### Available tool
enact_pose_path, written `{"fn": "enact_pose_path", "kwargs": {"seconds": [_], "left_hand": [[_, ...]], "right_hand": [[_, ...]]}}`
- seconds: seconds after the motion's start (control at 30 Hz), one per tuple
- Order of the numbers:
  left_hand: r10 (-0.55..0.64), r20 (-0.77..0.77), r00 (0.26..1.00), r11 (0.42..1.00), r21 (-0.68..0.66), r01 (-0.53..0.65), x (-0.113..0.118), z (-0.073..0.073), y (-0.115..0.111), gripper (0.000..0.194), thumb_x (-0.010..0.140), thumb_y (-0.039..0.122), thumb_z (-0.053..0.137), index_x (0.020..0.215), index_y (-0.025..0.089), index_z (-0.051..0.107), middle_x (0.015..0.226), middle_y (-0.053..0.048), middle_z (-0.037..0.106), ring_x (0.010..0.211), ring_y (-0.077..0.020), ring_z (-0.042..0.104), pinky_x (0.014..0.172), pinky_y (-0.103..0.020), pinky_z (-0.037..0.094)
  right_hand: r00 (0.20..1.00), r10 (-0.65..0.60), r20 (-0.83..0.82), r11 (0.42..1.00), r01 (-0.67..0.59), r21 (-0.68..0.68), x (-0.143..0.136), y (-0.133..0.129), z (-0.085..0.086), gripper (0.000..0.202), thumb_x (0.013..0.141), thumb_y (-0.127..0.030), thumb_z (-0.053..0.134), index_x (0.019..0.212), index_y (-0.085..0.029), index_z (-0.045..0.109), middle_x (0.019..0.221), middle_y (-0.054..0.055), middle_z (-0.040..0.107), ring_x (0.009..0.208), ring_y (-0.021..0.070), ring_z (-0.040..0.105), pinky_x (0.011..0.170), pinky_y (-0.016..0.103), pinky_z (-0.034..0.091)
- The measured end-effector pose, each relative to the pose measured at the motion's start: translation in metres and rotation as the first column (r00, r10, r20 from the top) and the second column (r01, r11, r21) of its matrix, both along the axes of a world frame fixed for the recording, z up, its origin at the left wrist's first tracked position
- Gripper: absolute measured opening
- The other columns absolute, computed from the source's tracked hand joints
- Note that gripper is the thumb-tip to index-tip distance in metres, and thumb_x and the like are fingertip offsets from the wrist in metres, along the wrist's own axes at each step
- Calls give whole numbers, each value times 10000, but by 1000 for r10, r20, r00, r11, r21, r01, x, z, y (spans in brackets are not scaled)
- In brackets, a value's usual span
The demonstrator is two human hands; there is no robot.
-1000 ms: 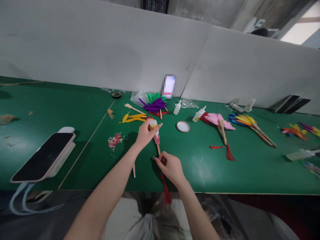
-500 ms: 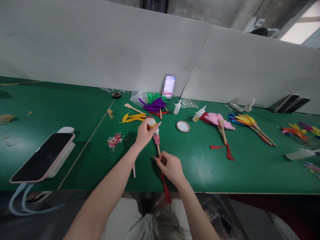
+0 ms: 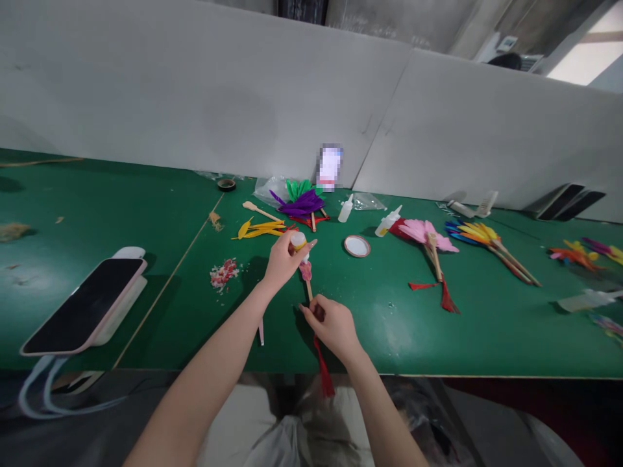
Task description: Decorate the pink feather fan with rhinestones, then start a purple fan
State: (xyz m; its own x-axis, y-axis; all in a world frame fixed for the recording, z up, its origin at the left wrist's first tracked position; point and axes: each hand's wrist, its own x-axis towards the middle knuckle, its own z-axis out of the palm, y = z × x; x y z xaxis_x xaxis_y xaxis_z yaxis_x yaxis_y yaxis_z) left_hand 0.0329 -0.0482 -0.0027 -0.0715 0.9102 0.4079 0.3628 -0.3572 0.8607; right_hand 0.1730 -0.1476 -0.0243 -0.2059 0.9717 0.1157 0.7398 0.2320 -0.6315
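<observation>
My left hand [image 3: 283,261] grips a small white glue bottle [image 3: 298,240] with a yellow band, turned nozzle-down. Its tip is at the pink, wide end [image 3: 305,270] of a wooden fan handle [image 3: 309,290]; whether the tip touches cannot be made out. Farther down, my right hand [image 3: 335,324] pinches the same handle near its lower end. A red tassel [image 3: 324,375] hangs from there over the table edge. Left of the handle is a heap of pink and white chips [image 3: 224,274]. A thin pinkish strip [image 3: 261,332], perhaps tweezers, lies partly under my left forearm.
Yellow feathers [image 3: 263,228], purple feathers [image 3: 302,204] and a bare wooden handle [image 3: 263,211] lie behind my hands. Rightward are a round lid [image 3: 357,246], two squeeze bottles [image 3: 346,209], a pink feather fan [image 3: 428,235] and a multicoloured one [image 3: 479,233]. A phone [image 3: 85,305] rests at left.
The glue bottle has shifted very slightly right and stands a little more upright in my left hand. My right hand keeps its place on the handle.
</observation>
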Motion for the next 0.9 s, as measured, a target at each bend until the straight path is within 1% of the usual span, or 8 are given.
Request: {"fn": "enact_pose_path", "kwargs": {"seconds": [0.1,0.27,0.37,0.53,0.67,0.8,0.9], "left_hand": [[-9,48,999,1000,2,9,1,1,-1,286,754,452,599,835,192,509,698,13,508,564,-104,447,521,-221,362],[-28,-20,999,1000,-7,28,3,3,-2,285,734,438,628,792,187,506,673,24,478,524,-88,377,496,-219,337],[-27,20,999,1000,1,27,3,2,-2,271,749,426,613,825,191,504,700,16,500,554,-97,420,514,-221,355],[-49,-35,998,999,-25,49,0,-2,1,263,745,419,618,838,192,520,720,6,523,569,-106,431,534,-232,358],[-52,33,998,999,-6,52,0,-1,1,289,757,450,594,871,197,511,759,-6,548,612,-122,479,564,-238,377],[-79,-42,996,997,-24,78,2,1,-2,295,736,465,616,812,198,517,697,12,521,569,-111,433,536,-233,353],[-72,20,997,997,-13,72,2,0,-2,287,752,457,597,852,202,513,731,6,536,590,-115,458,547,-232,364]], "right_hand": [[1000,1,0,1000,-1,5,0,0,0,286,831,-379,525,628,-191,450,511,-44,480,481,92,442,478,197,236],[1000,-1,8,1000,1,4,0,0,1,283,831,-377,524,629,-191,458,512,-40,488,479,94,448,476,197,237],[1000,3,9,1000,-3,12,0,1,0,279,831,-377,523,632,-191,461,517,-37,497,485,98,455,479,198,239],[1000,4,0,1000,-4,5,0,0,0,288,833,-377,523,626,-191,449,510,-41,487,480,95,450,476,196,238],[1000,5,-6,1000,-5,10,0,0,1,292,833,-383,525,627,-192,444,509,-43,481,477,94,445,477,196,239],[1000,3,-1,1000,-3,11,0,0,1,288,835,-377,524,629,-191,447,513,-42,486,482,95,449,478,197,240],[1000,7,5,1000,-7,16,0,0,1,284,836,-374,521,630,-191,454,513,-39,491,486,97,455,479,197,244]]}}
